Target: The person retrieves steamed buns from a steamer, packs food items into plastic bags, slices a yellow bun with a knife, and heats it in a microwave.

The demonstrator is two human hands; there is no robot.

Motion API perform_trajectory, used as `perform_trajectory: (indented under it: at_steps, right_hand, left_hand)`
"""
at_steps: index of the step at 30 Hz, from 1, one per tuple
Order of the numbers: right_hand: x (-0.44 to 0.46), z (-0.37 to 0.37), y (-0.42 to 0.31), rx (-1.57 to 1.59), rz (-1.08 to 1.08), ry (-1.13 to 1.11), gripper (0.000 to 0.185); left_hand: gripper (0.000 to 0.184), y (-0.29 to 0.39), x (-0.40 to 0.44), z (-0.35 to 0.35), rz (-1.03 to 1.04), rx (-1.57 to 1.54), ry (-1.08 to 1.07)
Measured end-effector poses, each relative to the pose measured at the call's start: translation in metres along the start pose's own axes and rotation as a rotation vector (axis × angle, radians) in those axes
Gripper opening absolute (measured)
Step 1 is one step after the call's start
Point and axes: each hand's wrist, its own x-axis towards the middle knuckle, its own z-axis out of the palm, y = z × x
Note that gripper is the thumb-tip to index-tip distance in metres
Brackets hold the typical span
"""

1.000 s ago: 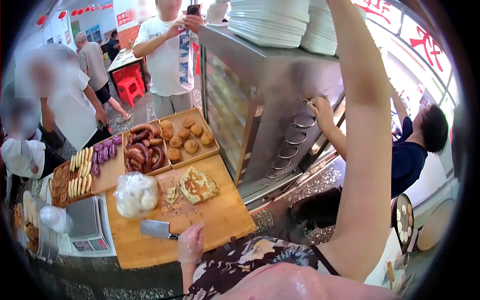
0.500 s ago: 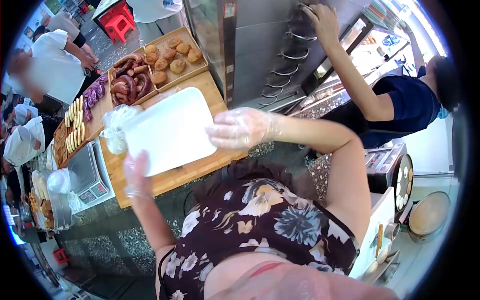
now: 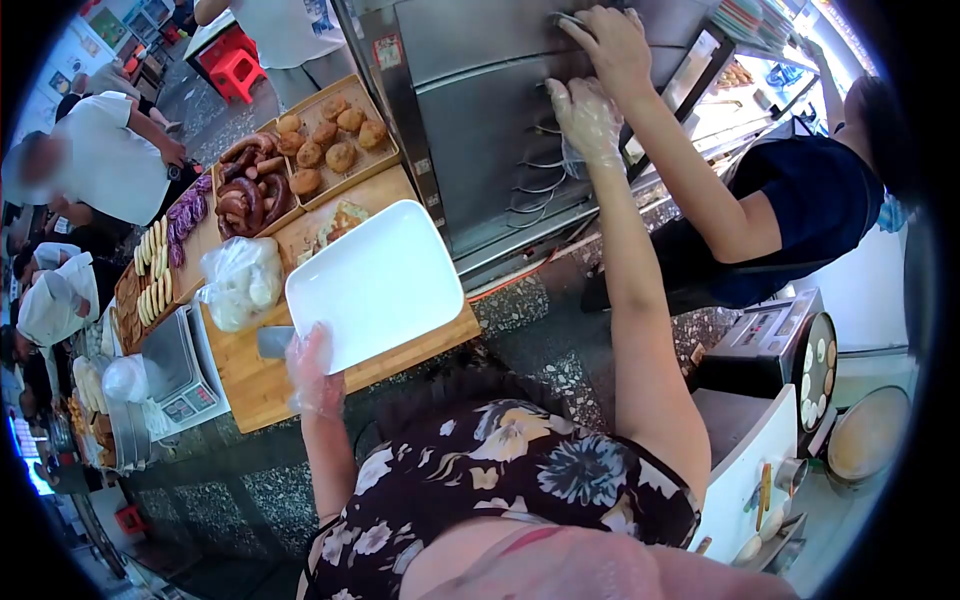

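A white rectangular tray [image 3: 378,283] is gripped at its lower left corner by my gloved left hand [image 3: 315,370], above the wooden board [image 3: 245,385]. Part of a flatbread [image 3: 345,218] shows behind the tray, and a cleaver blade [image 3: 274,341] beside my left hand. To the left lies a clear plastic bag of white buns [image 3: 240,278]. My gloved right hand [image 3: 585,122] reaches up to a handle on the metal drawer cabinet [image 3: 470,130]; its fingers are bent round the handle. Just above it, a co-worker's hand [image 3: 612,50] is at a higher handle.
Sausages [image 3: 250,190] and round browned buns [image 3: 340,155] fill trays behind the board. A scale [image 3: 185,405] stands at its left. The co-worker in dark blue [image 3: 795,220] is at the right, above a round griddle [image 3: 818,370]. More people stand across the counter.
First my right arm was raised high, then my right hand was at the tray, and now it is at the cabinet. The tray has come into my left hand and moved slightly right.
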Motion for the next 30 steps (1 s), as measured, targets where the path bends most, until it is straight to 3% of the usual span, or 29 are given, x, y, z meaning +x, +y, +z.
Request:
perform_trajectory:
  at_steps: [5,7,13,16,19,21,23,24,25,26,28,29,30]
  right_hand:
    - [-0.023,-0.021,0.000,-0.030,0.062,-0.006,0.041]
    - [-0.032,-0.033,0.005,-0.124,-0.173,0.219,0.035]
    - [-0.056,-0.065,0.016,0.020,-0.222,0.266,0.034]
    - [-0.077,-0.099,0.021,0.100,-0.175,0.144,0.032]
    - [-0.110,-0.148,0.021,0.094,-0.103,0.041,0.029]
    - [-0.124,-0.185,0.020,0.002,0.005,-0.015,0.025]
    - [-0.120,-0.213,0.011,0.217,0.351,0.168,0.021]
    - [-0.093,-0.233,-0.020,0.058,0.182,0.190,0.019]
    - [-0.067,-0.247,-0.047,0.011,0.080,-0.021,0.018]
    - [-0.048,-0.244,-0.056,-0.093,0.076,-0.440,0.024]
    - [-0.037,-0.196,-0.047,-0.046,-0.481,-0.643,0.056]
    - [-0.038,-0.179,-0.051,-0.185,-0.481,-0.887,0.063]
    - [-0.039,-0.166,-0.046,-0.257,-0.469,-1.005,0.067]
  left_hand:
    - [0.030,-0.010,-0.002,0.006,0.011,0.060,-0.047]
    - [0.031,-0.011,-0.004,0.007,0.019,0.060,-0.064]
    - [0.030,0.001,-0.006,0.016,0.034,0.034,-0.108]
    - [0.030,0.002,-0.002,0.005,0.221,0.156,-0.181]
    - [0.033,0.022,0.000,0.007,0.154,0.167,-0.130]
    - [0.037,0.027,0.000,0.010,0.226,0.209,-0.134]
    - [0.032,0.036,0.004,0.028,0.150,0.082,-0.111]
    - [0.026,0.037,0.004,0.033,0.075,-0.039,-0.079]
    - [0.026,0.032,0.009,0.025,0.058,-0.033,-0.080]
    - [0.028,0.024,0.020,0.013,0.557,0.577,-0.169]
    - [0.029,0.015,0.030,0.012,1.065,1.169,-0.263]
    - [0.032,0.011,0.029,0.018,0.755,0.929,-0.239]
    - [0.034,0.011,0.028,0.029,0.601,0.811,-0.243]
